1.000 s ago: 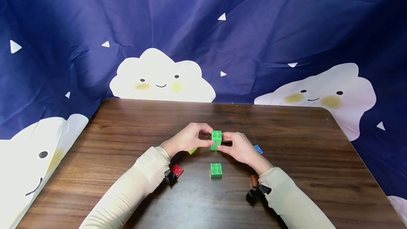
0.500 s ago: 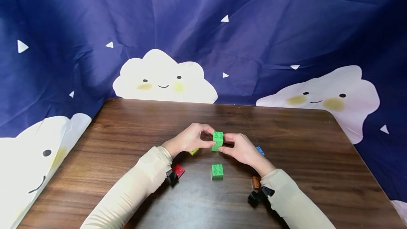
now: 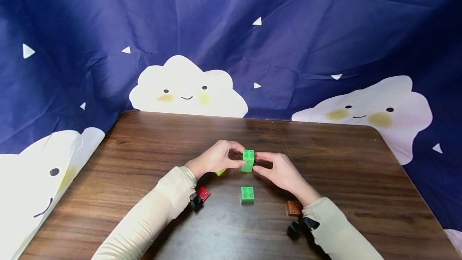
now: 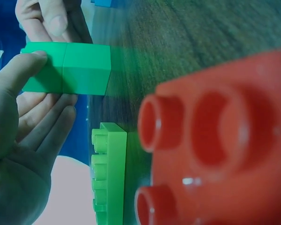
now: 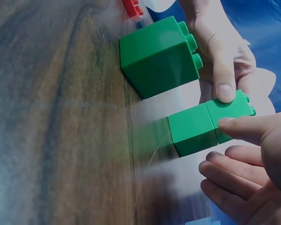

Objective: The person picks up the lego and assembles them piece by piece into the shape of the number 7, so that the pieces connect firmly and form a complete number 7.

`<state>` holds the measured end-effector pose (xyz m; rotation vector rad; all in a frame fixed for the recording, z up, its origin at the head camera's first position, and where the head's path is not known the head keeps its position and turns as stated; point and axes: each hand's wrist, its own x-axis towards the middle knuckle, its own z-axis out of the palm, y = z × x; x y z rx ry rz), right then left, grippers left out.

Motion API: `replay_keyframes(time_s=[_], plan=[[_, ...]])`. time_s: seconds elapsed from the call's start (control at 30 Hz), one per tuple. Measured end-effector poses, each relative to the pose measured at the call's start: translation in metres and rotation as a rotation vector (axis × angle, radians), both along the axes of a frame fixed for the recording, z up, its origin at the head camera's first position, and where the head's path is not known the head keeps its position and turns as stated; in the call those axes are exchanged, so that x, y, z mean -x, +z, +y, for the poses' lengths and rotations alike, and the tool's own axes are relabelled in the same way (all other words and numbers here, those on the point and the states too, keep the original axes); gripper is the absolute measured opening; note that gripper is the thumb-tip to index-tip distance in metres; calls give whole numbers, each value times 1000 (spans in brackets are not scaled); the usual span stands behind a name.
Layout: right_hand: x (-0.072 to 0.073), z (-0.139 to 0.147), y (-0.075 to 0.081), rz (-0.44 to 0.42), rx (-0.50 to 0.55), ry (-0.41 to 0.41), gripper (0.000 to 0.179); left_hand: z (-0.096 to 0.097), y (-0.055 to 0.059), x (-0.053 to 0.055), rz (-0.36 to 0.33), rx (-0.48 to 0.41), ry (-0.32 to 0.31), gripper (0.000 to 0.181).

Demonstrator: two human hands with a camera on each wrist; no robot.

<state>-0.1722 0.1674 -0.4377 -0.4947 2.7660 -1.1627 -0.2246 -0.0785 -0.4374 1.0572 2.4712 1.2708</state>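
Two green toy building bricks (image 3: 248, 161) are stacked into a small tower in the middle of the table, its foot against its own reflection on the tabletop. My left hand (image 3: 220, 157) pinches the upper brick, thumb on the near face. Just right of the tower, my right hand (image 3: 283, 171) has its fingers loosely extended and a narrow gap to the bricks. In the right wrist view the thumb (image 5: 248, 127) overlaps the tower, while the other fingers are spread. A single green brick (image 3: 247, 196) stands nearer the camera, studs up.
A yellow-green brick (image 3: 221, 172) lies partly behind the left hand. A red brick (image 3: 203, 193) sits by the left wrist, an orange-brown brick (image 3: 294, 208) by the right. A blue brick (image 5: 203, 221) shows at the right wrist view's edge. A patterned curtain (image 3: 274, 51) hangs behind the table (image 3: 162, 131).
My right hand has let go of the tower and drawn slightly right, covering the blue brick in the head view and baring more of the orange-brown one. The left hand keeps its hold.
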Motion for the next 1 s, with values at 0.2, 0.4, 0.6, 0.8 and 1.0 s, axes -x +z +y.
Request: replay_keyframes(time_s=[0.2, 0.4, 0.6, 0.8, 1.0], plan=[[-6, 4, 4, 36, 5, -17, 39, 2, 0, 0, -7, -14, 3, 21], [-15, 8, 7, 84, 31, -24, 36, 1, 0, 0, -17, -16, 14, 22], [-23, 11, 8, 107, 29, -30, 35, 1, 0, 0, -5, -14, 19, 23], [-28, 14, 7, 129, 44, -16, 34, 2, -1, 1, 3, -5, 21, 22], [-34, 13, 5, 136, 72, 0, 31, 1, -4, -1, -3, -3, 16, 23]])
